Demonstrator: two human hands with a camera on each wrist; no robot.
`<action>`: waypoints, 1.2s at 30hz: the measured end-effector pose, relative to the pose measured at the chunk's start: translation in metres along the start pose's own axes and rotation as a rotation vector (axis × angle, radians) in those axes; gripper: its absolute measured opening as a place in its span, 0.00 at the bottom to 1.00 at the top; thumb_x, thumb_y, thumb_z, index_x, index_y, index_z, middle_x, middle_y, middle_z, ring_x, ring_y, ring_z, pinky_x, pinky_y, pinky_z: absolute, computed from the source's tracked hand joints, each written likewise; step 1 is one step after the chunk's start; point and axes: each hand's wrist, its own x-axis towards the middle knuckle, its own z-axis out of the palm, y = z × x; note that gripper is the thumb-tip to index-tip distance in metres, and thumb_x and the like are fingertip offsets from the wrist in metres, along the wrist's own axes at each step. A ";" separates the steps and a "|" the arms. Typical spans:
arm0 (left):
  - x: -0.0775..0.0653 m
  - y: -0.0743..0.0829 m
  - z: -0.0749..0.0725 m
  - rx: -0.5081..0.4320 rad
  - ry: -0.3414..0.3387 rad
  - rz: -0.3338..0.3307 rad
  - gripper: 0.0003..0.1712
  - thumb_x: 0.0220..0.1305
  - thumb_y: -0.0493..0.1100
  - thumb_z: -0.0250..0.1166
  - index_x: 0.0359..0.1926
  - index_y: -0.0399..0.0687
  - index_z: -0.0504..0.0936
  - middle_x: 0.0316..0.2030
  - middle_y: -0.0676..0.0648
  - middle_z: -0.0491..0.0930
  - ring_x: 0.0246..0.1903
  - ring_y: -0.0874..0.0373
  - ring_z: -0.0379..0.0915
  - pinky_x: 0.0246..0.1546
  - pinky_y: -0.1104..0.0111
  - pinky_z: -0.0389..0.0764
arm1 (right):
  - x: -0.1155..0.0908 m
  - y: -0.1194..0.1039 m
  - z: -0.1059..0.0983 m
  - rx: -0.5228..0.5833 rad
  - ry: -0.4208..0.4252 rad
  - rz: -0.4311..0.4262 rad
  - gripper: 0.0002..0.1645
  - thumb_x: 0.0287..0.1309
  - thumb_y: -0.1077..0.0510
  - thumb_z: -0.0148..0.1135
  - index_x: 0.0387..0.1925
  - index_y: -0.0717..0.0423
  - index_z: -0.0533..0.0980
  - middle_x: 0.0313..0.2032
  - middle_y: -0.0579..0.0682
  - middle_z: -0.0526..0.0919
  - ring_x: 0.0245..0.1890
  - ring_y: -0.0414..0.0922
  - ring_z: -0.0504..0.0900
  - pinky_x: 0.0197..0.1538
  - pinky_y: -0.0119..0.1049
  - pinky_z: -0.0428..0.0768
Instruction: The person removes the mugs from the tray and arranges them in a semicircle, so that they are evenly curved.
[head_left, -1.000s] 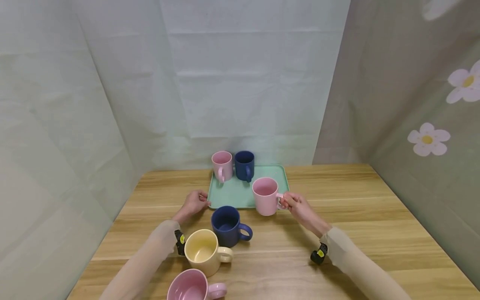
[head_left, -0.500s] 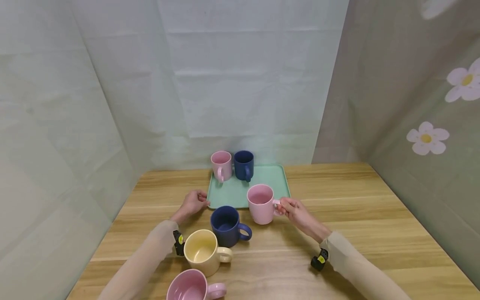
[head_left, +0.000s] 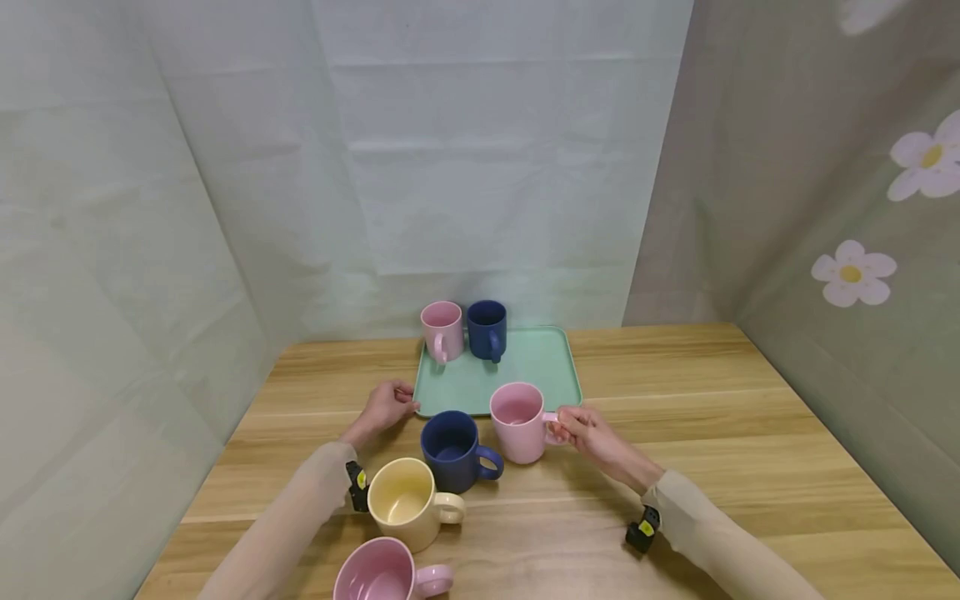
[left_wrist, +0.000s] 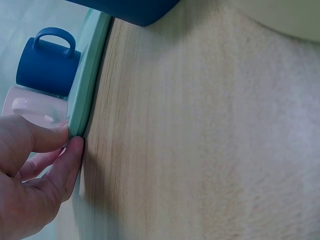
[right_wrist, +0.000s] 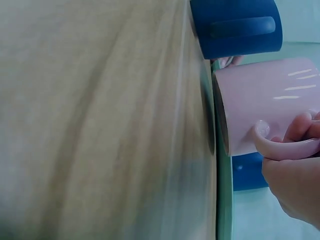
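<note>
My right hand (head_left: 600,437) grips the handle of a pink mug (head_left: 517,429), held upright in front of the green tray (head_left: 536,375). In the right wrist view the fingers curl through the mug's (right_wrist: 270,100) handle. My left hand (head_left: 386,406) pinches the tray's near left corner; the left wrist view has the thumb on the tray's edge (left_wrist: 85,95) and a fingertip against its outer side. On the tray's far left stand another pink mug (head_left: 444,337) and a dark blue mug (head_left: 483,329), handles toward me.
A second blue mug (head_left: 442,471) stands just left of the held mug, before the tray. Nearer me are a yellow mug (head_left: 405,525) and a pink mug (head_left: 371,575), cut off below. A hanging cloth (head_left: 487,167) backs the wooden table (head_left: 712,483).
The right hand has brought the pink mug lower in the view, toward me and slightly left, off the tray's front area and closer to the blue mug. The left hand stays at the tray corner.
</note>
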 end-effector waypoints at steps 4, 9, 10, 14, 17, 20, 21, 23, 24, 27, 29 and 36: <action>-0.001 -0.001 -0.002 -0.022 -0.008 0.016 0.15 0.56 0.32 0.68 0.43 0.27 0.77 0.35 0.34 0.81 0.35 0.49 0.78 0.37 0.66 0.82 | -0.003 0.003 0.000 0.010 -0.011 0.021 0.17 0.74 0.56 0.42 0.30 0.51 0.72 0.27 0.39 0.71 0.32 0.34 0.70 0.41 0.26 0.70; -0.002 -0.005 -0.003 -0.028 -0.023 0.057 0.15 0.55 0.34 0.70 0.40 0.29 0.77 0.32 0.36 0.81 0.32 0.51 0.77 0.34 0.66 0.81 | -0.005 0.005 -0.002 0.019 -0.040 0.048 0.16 0.74 0.56 0.42 0.32 0.51 0.74 0.28 0.38 0.73 0.33 0.34 0.71 0.43 0.26 0.71; -0.002 -0.005 -0.003 -0.026 -0.021 0.044 0.15 0.56 0.34 0.69 0.41 0.29 0.77 0.33 0.36 0.81 0.32 0.50 0.77 0.35 0.66 0.82 | -0.006 0.005 -0.002 0.014 -0.053 0.047 0.16 0.74 0.56 0.42 0.32 0.51 0.74 0.28 0.39 0.72 0.33 0.34 0.70 0.43 0.26 0.71; -0.001 -0.005 -0.001 -0.001 -0.011 -0.003 0.14 0.57 0.32 0.67 0.44 0.28 0.77 0.36 0.34 0.81 0.36 0.48 0.78 0.39 0.63 0.82 | -0.007 0.008 -0.008 -0.011 -0.107 0.042 0.16 0.74 0.57 0.42 0.30 0.52 0.72 0.27 0.39 0.71 0.32 0.35 0.70 0.42 0.27 0.70; -0.002 -0.004 0.001 0.024 -0.002 -0.017 0.14 0.58 0.32 0.67 0.44 0.28 0.77 0.37 0.34 0.81 0.36 0.49 0.78 0.40 0.63 0.82 | -0.009 0.011 -0.012 -0.031 -0.147 0.055 0.16 0.74 0.57 0.41 0.29 0.51 0.71 0.27 0.40 0.71 0.32 0.35 0.70 0.42 0.28 0.69; -0.002 -0.004 0.002 0.032 -0.006 -0.015 0.15 0.58 0.32 0.67 0.44 0.27 0.77 0.37 0.34 0.81 0.36 0.50 0.78 0.39 0.64 0.82 | -0.010 0.013 -0.015 -0.037 -0.185 0.076 0.16 0.74 0.58 0.40 0.29 0.52 0.70 0.27 0.41 0.70 0.34 0.36 0.70 0.43 0.29 0.69; -0.002 -0.005 0.002 0.029 -0.005 -0.015 0.15 0.58 0.32 0.67 0.44 0.27 0.77 0.37 0.34 0.81 0.36 0.49 0.78 0.39 0.64 0.82 | -0.010 0.013 -0.016 -0.041 -0.197 0.079 0.16 0.74 0.58 0.40 0.29 0.52 0.70 0.27 0.41 0.70 0.34 0.36 0.70 0.43 0.29 0.69; -0.001 -0.005 0.002 0.029 -0.008 -0.010 0.15 0.58 0.32 0.66 0.45 0.27 0.77 0.37 0.33 0.81 0.36 0.49 0.78 0.40 0.63 0.82 | -0.010 0.012 -0.016 -0.046 -0.216 0.084 0.16 0.74 0.57 0.40 0.30 0.53 0.70 0.28 0.42 0.70 0.36 0.37 0.71 0.45 0.29 0.70; -0.001 -0.005 0.002 0.027 -0.007 -0.010 0.15 0.58 0.32 0.66 0.45 0.27 0.77 0.38 0.33 0.81 0.37 0.48 0.78 0.40 0.63 0.82 | -0.010 0.011 -0.016 -0.046 -0.225 0.084 0.16 0.74 0.57 0.40 0.30 0.53 0.70 0.29 0.42 0.70 0.36 0.37 0.71 0.45 0.29 0.71; 0.000 -0.005 0.002 0.019 0.000 -0.010 0.15 0.58 0.32 0.66 0.45 0.27 0.77 0.38 0.33 0.81 0.38 0.47 0.79 0.41 0.62 0.82 | -0.009 0.007 -0.014 -0.048 -0.243 0.100 0.15 0.74 0.55 0.41 0.32 0.55 0.71 0.30 0.43 0.72 0.38 0.38 0.73 0.48 0.30 0.73; 0.001 -0.005 0.002 0.017 0.004 0.000 0.15 0.58 0.31 0.66 0.45 0.26 0.76 0.38 0.32 0.81 0.38 0.47 0.79 0.41 0.62 0.82 | -0.009 0.004 -0.013 -0.047 -0.256 0.111 0.15 0.74 0.55 0.42 0.34 0.57 0.72 0.32 0.44 0.73 0.39 0.39 0.75 0.50 0.31 0.76; 0.002 -0.004 0.003 0.020 0.013 0.004 0.15 0.57 0.31 0.66 0.44 0.26 0.76 0.37 0.32 0.81 0.38 0.46 0.79 0.40 0.63 0.82 | -0.010 0.000 -0.011 -0.049 -0.304 0.146 0.16 0.75 0.55 0.40 0.38 0.61 0.71 0.37 0.46 0.75 0.43 0.40 0.77 0.54 0.31 0.77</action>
